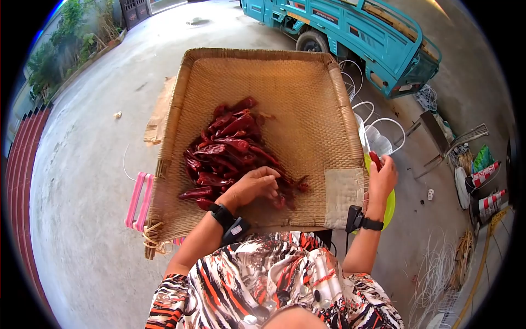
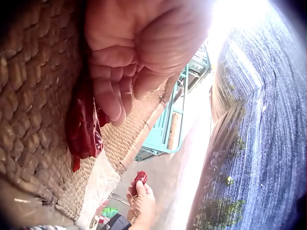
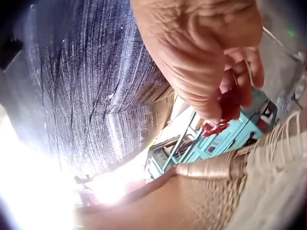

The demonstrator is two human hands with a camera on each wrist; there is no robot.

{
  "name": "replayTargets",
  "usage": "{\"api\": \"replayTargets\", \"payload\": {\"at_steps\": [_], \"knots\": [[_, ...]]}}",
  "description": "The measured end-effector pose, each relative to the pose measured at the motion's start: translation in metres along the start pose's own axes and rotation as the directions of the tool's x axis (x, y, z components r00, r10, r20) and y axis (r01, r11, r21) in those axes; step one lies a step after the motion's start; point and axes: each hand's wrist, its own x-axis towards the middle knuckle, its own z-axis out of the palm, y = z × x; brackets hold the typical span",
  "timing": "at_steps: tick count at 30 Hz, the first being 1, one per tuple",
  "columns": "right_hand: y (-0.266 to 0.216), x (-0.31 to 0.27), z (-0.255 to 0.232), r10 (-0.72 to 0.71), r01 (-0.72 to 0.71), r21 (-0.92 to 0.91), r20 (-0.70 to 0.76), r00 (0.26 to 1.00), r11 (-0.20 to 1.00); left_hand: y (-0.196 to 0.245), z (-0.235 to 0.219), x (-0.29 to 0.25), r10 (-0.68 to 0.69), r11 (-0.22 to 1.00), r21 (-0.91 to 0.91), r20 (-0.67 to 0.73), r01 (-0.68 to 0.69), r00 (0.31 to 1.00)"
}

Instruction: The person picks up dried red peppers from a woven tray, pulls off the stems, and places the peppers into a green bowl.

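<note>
A heap of dark red dried chili peppers [image 1: 230, 145] lies on a woven tray [image 1: 307, 93]. My left hand [image 1: 252, 187] is low over the near edge of the heap, its fingers loosely bent. In the left wrist view, a chili pepper [image 2: 84, 122] lies right beside those fingertips on the weave. Past the tray's right rim, my right hand [image 1: 382, 178] pinches a single dried chili pepper [image 1: 376, 160] between thumb and fingers. The right wrist view shows that pepper [image 3: 228, 108] partly hidden by the fingers.
A yellow-green container [image 1: 389, 207] shows under my right hand, beside white bags [image 1: 378, 140]. A pale cloth patch [image 1: 344, 198] covers the tray's near right corner. A pink stool [image 1: 139, 202] stands at left, a teal cargo tricycle [image 1: 350, 33] behind, and loose cords [image 1: 438, 268] lie at right.
</note>
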Motion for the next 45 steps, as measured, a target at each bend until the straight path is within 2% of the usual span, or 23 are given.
{"api": "replayTargets", "payload": {"at_steps": [3,4,6,8,11,14,17,20,23,26,29,31,33,36,39,42,43,45], "knots": [[-0.001,-0.009,0.002,0.065,-0.081,0.184,0.093,0.994,0.979,-0.001,-0.002,0.0,-0.009,1.0,0.004,-0.001,0.009,1.0],[-0.01,-0.014,-0.001,0.067,-0.152,0.284,0.289,0.955,0.947,-0.002,-0.002,0.0,-0.012,1.0,0.001,-0.006,0.012,1.0],[-0.041,-0.025,-0.005,0.002,-0.343,0.425,0.626,0.78,0.837,-0.001,-0.001,0.001,-0.016,1.0,0.004,-0.012,0.016,1.0],[-0.075,-0.037,-0.014,-0.168,-0.28,0.423,0.758,0.63,0.862,0.0,-0.001,0.002,-0.018,0.999,0.028,-0.014,0.018,1.0],[-0.095,-0.058,0.001,-0.313,-0.098,0.455,0.737,0.599,0.885,-0.001,-0.004,0.001,-0.017,1.0,0.021,-0.011,0.017,1.0],[-0.102,-0.065,0.011,-0.267,-0.154,0.417,0.781,0.565,0.896,-0.002,-0.004,0.002,-0.009,1.0,-0.009,0.005,0.009,1.0],[-0.1,-0.071,0.014,-0.344,-0.057,0.46,0.736,0.583,0.886,0.0,0.0,0.0,-0.015,1.0,-0.008,-0.015,0.015,1.0],[-0.098,-0.074,0.01,-0.335,-0.139,0.473,0.775,0.536,0.87,0.0,0.001,0.001,-0.025,1.0,0.009,-0.028,0.025,0.999],[-0.096,-0.071,0.006,-0.386,-0.085,0.503,0.75,0.537,0.86,-0.001,-0.001,0.003,-0.019,1.0,0.008,-0.015,0.019,1.0],[-0.102,-0.07,0.005,-0.357,-0.267,0.584,0.734,0.578,0.767,0.0,0.0,0.002,0.005,0.998,0.069,-0.006,-0.004,1.0],[-0.118,-0.07,0.004,-0.382,-0.46,0.7,0.697,0.607,0.546,0.005,0.006,-0.002,0.013,0.989,0.144,0.004,-0.013,1.0],[-0.128,-0.073,0.006,-0.418,-0.462,0.727,0.677,0.606,0.508,0.007,0.008,-0.002,0.037,0.979,0.199,0.04,-0.044,0.999],[-0.14,-0.072,0.0,-0.462,-0.46,0.754,0.653,0.6,0.469,0.004,0.006,-0.002,0.022,0.99,0.141,0.034,-0.026,0.999],[-0.143,-0.072,0.001,-0.505,-0.346,0.787,0.601,0.62,0.511,0.004,0.003,-0.003,-0.004,0.994,0.111,0.037,0.0,0.999],[-0.141,-0.074,-0.002,-0.503,-0.569,0.721,0.688,0.523,0.395,0.002,-0.001,-0.003,-0.014,0.998,0.058,0.094,0.009,0.996],[-0.131,-0.076,-0.001,-0.506,-0.468,0.743,0.669,0.544,0.478,0.001,0.001,-0.001,-0.008,0.983,0.181,0.082,-0.007,0.997],[-0.128,-0.075,-0.002,-0.487,-0.438,0.743,0.665,0.566,0.506,0.001,0.001,-0.001,-0.003,0.989,0.147,0.072,-0.007,0.997],[-0.117,-0.064,-0.006,-0.339,-0.39,0.691,0.671,0.66,0.609,0.0,0.0,-0.001,0.004,0.997,0.076,0.047,-0.008,0.999]]}}
